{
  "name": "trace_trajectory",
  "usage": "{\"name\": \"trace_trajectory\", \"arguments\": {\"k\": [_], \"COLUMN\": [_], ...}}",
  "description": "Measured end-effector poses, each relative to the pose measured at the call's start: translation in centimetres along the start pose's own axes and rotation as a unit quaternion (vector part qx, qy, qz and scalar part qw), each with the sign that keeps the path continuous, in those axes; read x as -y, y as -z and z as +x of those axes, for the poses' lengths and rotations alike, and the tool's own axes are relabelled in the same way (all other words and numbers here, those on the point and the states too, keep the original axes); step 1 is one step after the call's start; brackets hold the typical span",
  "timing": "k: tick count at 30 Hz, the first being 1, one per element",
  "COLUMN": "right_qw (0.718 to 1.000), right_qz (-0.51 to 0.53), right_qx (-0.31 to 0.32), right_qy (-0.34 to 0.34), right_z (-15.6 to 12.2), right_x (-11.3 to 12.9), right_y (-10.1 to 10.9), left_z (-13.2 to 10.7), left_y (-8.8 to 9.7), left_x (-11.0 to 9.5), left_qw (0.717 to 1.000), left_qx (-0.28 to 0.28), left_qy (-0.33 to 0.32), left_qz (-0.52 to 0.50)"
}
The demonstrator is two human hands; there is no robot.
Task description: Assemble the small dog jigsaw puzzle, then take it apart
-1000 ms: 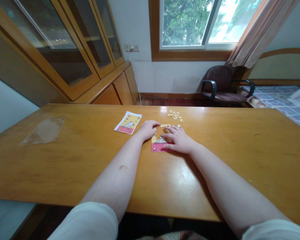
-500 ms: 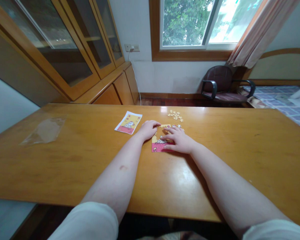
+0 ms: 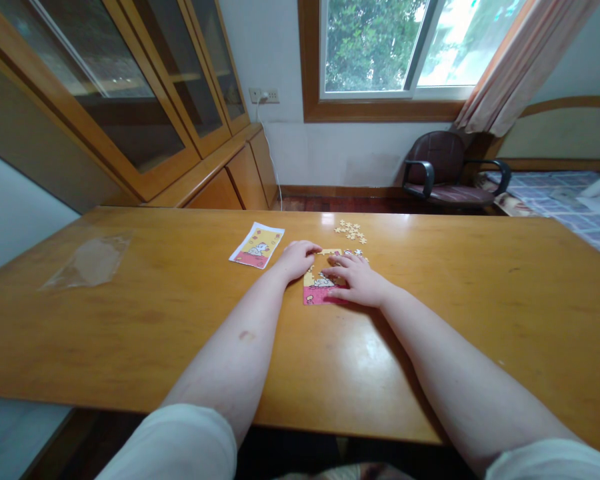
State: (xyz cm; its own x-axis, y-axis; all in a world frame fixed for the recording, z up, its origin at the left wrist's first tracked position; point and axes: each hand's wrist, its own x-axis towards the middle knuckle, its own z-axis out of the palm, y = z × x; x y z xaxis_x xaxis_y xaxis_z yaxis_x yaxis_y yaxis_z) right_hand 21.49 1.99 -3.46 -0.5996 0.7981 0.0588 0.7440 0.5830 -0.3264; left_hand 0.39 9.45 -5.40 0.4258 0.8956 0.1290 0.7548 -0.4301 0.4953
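Observation:
A partly assembled jigsaw puzzle (image 3: 322,293) lies flat on the wooden table, pink along its near edge and yellow higher up, with a white cartoon animal in the middle. At its left edge rests my left hand (image 3: 298,260), fingers stretched forward and nothing visible in them. My right hand (image 3: 359,280) lies over the puzzle's right side with its fingers spread, covering part of the picture. Beyond the right hand are several loose puzzle pieces (image 3: 351,231), and a few more sit close to its fingertips.
Left of the puzzle lies a printed reference picture (image 3: 257,245) with a white border. A clear plastic bag (image 3: 90,261) is at the table's left. Past the table (image 3: 180,333) stand a glass-fronted cabinet (image 3: 190,143), an office chair (image 3: 437,163) and a bed (image 3: 560,193).
The fingers of my right hand have shifted very slightly over the puzzle. My left hand and the loose pieces stay where they were.

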Motion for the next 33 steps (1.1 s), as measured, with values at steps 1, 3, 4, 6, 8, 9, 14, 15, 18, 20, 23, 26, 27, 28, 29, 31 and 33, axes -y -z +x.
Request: {"name": "trace_trajectory", "arguments": {"k": [1,3,4,6,8,9,14,15,18,20,23,26,27,28,29,31,33], "right_qw": [1.000,1.000,1.000,1.000,1.000,1.000,0.999,0.999,0.999,0.999,0.999,0.999,0.999,0.999,0.998,0.998,0.998], "right_qz": [-0.002,-0.007,-0.008,-0.009,-0.008,-0.006,-0.001,-0.001,-0.004,-0.006,-0.007,-0.004,-0.001,0.002,0.005,0.009,0.010], "right_qx": [0.000,0.000,0.000,-0.002,-0.010,-0.015,-0.043,-0.045,-0.047,-0.045,-0.042,-0.044,-0.046,-0.048,-0.052,-0.056,-0.058], "right_qy": [-0.006,-0.014,-0.014,-0.010,-0.003,0.000,0.013,0.013,0.011,0.010,0.009,0.011,0.015,0.019,0.024,0.033,0.033], "right_z": [0.00,-0.01,-0.02,-0.02,-0.01,0.00,0.10,0.11,0.14,0.18,0.22,0.23,0.22,0.21,0.21,0.22,0.25], "right_x": [0.05,0.13,0.13,0.07,-0.05,-0.11,-0.20,-0.19,-0.20,-0.25,-0.31,-0.33,-0.35,-0.38,-0.43,-0.55,-0.67], "right_y": [0.02,0.02,0.01,-0.06,-0.15,-0.18,-0.11,-0.08,-0.08,-0.15,-0.24,-0.21,-0.20,-0.19,-0.19,-0.23,-0.30], "left_z": [0.00,0.00,0.00,0.01,0.02,0.04,0.12,0.12,0.08,0.06,0.06,0.07,0.06,0.06,0.05,0.01,-0.02], "left_y": [0.01,0.01,-0.01,-0.05,-0.10,-0.14,-0.26,-0.26,-0.20,-0.19,-0.21,-0.23,-0.21,-0.20,-0.17,-0.11,-0.04], "left_x": [-0.03,-0.02,0.01,0.09,0.19,0.24,0.37,0.36,0.29,0.24,0.23,0.25,0.25,0.24,0.21,0.14,0.04], "left_qw": [1.000,1.000,1.000,1.000,1.000,1.000,1.000,1.000,1.000,1.000,1.000,1.000,1.000,1.000,1.000,1.000,1.000], "left_qx": [0.000,0.000,-0.001,-0.001,-0.001,-0.001,-0.004,-0.003,0.000,-0.001,-0.002,-0.001,0.000,-0.001,0.000,0.001,0.003], "left_qy": [0.001,0.000,-0.001,-0.003,-0.004,-0.004,-0.008,-0.008,-0.009,-0.009,-0.006,-0.003,-0.003,-0.004,-0.005,-0.005,-0.003], "left_qz": [0.000,0.000,0.000,0.001,0.001,0.001,0.000,0.001,0.004,0.005,0.003,0.001,0.000,0.000,0.000,0.002,0.003]}}
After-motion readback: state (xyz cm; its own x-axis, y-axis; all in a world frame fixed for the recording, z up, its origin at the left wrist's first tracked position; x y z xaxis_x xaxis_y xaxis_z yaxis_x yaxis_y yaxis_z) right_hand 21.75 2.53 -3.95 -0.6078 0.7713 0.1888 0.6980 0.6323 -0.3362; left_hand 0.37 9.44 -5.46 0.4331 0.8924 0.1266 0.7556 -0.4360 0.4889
